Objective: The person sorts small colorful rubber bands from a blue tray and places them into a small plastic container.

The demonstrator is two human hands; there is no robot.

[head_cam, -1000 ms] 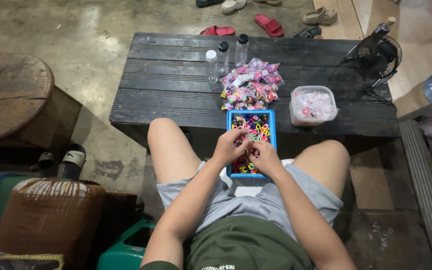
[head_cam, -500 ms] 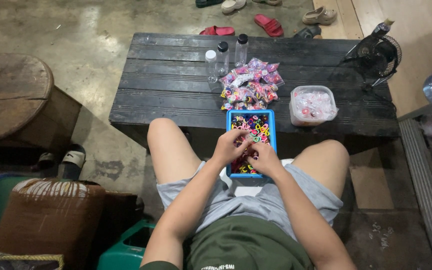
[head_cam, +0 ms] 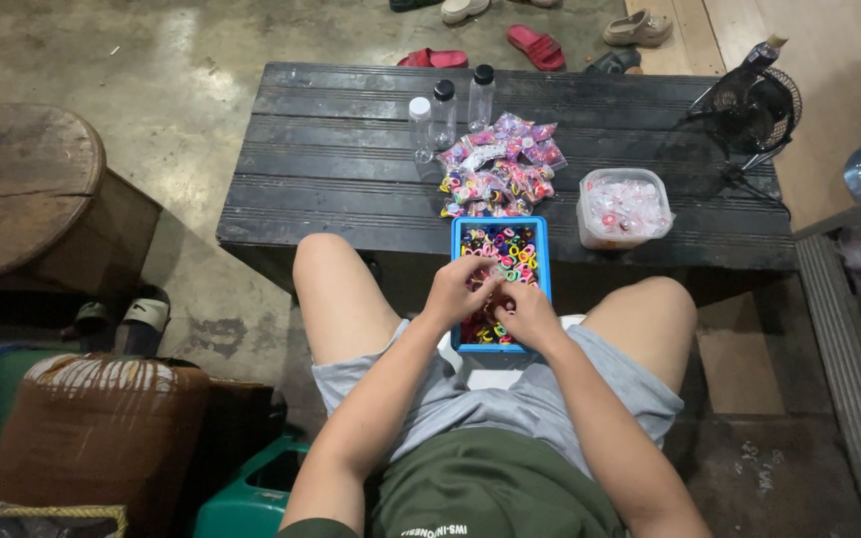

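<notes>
The left hand [head_cam: 462, 291] and right hand [head_cam: 528, 312] meet over the blue tray [head_cam: 456, 261], fingers pinched together on small coloured hair ties [head_cam: 510, 249]; exactly which tie, I cannot tell. The tray bridges lap and black table [head_cam: 351, 159], so a nudge could likely tip it. Beyond the tray lie filled packets [head_cam: 500, 169].

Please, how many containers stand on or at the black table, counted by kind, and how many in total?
Clear bottles: 3
Blue tray of small coloured rings, under both hands: 1
Clear tub with a plastic bag inside: 1
Total: 5
</notes>
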